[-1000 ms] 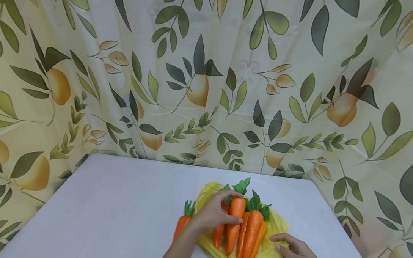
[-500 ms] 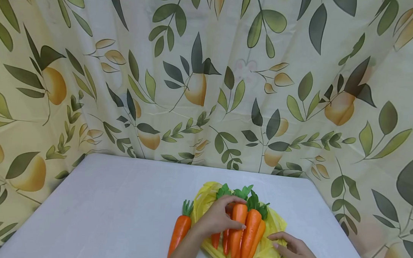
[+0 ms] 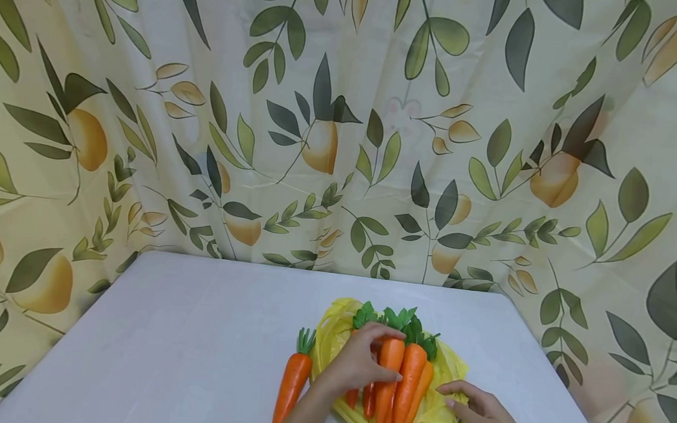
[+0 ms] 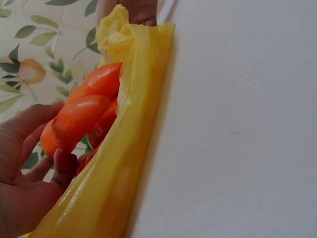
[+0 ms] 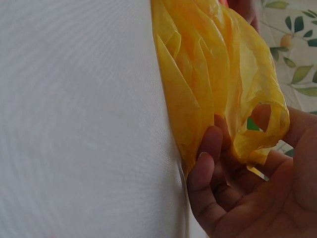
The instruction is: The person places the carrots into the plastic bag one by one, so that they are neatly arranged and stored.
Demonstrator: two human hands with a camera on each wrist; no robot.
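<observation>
Several orange carrots with green leafy tops lie on and in a crumpled yellow plastic bag (image 3: 330,329) on the table. My left hand (image 3: 357,360) grips one carrot (image 3: 390,364) near its thick end, thumb on one side and fingers over the top. That carrot lies against the neighbouring carrots (image 3: 411,382). In the left wrist view the thumb and fingertips touch the rounded end of the held carrot (image 4: 74,121). At the bag's right edge, my right hand (image 3: 484,411) holds the thin plastic. The right wrist view shows its fingers curled at the bag (image 5: 198,84), near a loop.
A single carrot (image 3: 292,384) with a short green top lies on the white table (image 3: 189,331), left of the bag and partly behind my left forearm. A curtain (image 3: 293,222) printed with leaves and fruit hangs behind the table's far edge.
My left hand has moved the carrot a little right and down onto the others. More of the single carrot on the left shows. The right hand stays at the bag's edge.
</observation>
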